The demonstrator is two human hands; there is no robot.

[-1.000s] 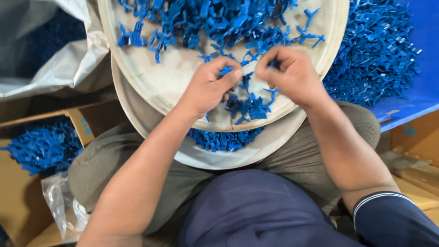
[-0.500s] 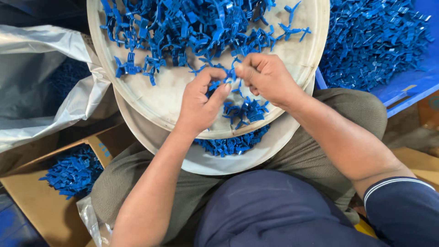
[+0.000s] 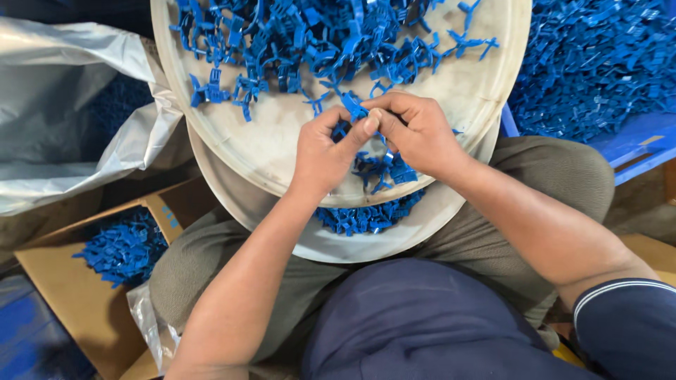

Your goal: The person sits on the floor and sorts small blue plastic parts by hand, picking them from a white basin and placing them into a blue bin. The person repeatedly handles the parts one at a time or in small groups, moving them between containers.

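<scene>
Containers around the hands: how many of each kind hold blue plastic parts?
Round trays: 2, stacked on the lap
Cardboard box: 1
Blue bin: 1
Silver bag: 1
Total: 5
Both hands pinch one blue part.

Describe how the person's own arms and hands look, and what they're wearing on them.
Both hands, left hand and right hand, are bare: no gloves, rings or watch visible. The forearms are uncovered. The right arm shows a dark navy sleeve with a thin white stripe near its cuff. The left sleeve is out of view.
</scene>
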